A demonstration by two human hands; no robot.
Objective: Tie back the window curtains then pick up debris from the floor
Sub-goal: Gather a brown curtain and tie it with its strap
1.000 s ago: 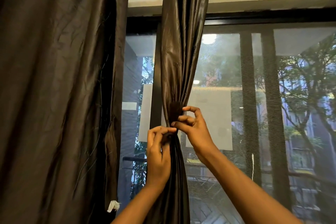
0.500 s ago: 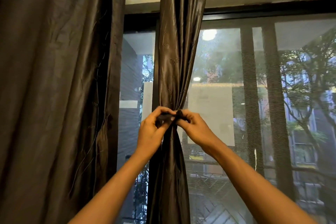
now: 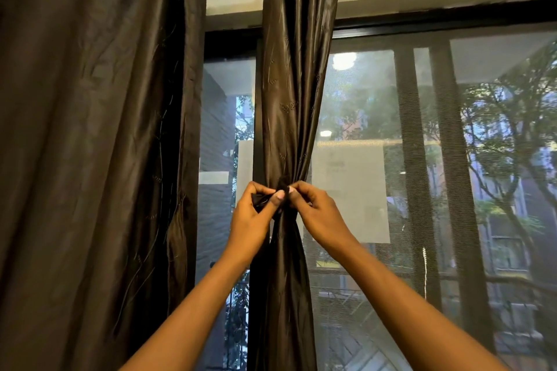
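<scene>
Where both hands' fingers [image 3: 278, 194] pinch — tie [image 3: 283, 182], gathered curtain [image 3: 297, 93].

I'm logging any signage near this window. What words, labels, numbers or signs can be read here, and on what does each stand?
No text can be read.
White paper sheet on the window glass, right of the gathered curtain: faint grey marks show through, too blurred to read.
Small white strip on the glass to the left: no writing visible.
Hanging curtain: no label seen.
</scene>
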